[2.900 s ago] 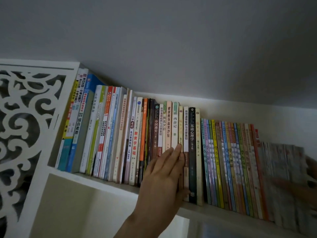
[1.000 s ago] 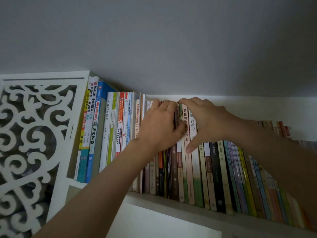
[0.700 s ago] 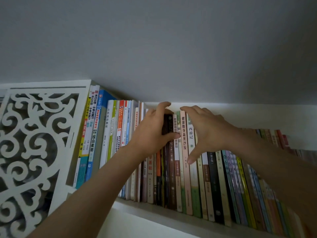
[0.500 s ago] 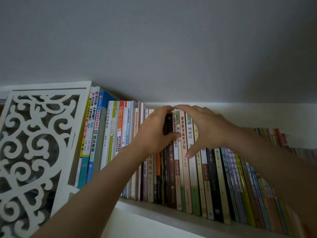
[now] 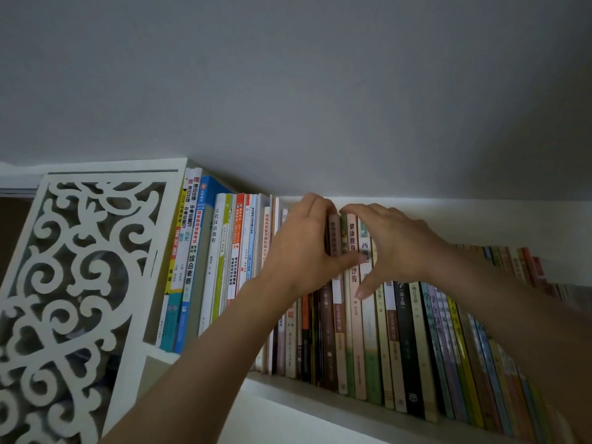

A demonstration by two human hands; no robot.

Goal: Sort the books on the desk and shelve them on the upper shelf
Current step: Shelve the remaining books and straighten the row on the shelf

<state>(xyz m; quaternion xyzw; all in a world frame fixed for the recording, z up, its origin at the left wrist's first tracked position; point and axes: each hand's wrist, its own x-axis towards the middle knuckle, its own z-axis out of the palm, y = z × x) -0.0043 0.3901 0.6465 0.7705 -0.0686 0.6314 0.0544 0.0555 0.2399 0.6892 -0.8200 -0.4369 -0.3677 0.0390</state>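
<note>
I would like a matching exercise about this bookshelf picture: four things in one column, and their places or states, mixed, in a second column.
Things
1. left hand
2. right hand
3. blue-spined book
4. carved white panel

Places or states
A. stands at the left end of the shelf, with cut-out scrolls
B. fingers curled over the tops of the dark books
C. near the left end of the row, upright
D. thumb pointing down across pale spines

Pairs: 1-B, 2-D, 3-C, 4-A

Grey wall (image 5: 320,91), white fretwork panel (image 5: 73,283), dim light
</note>
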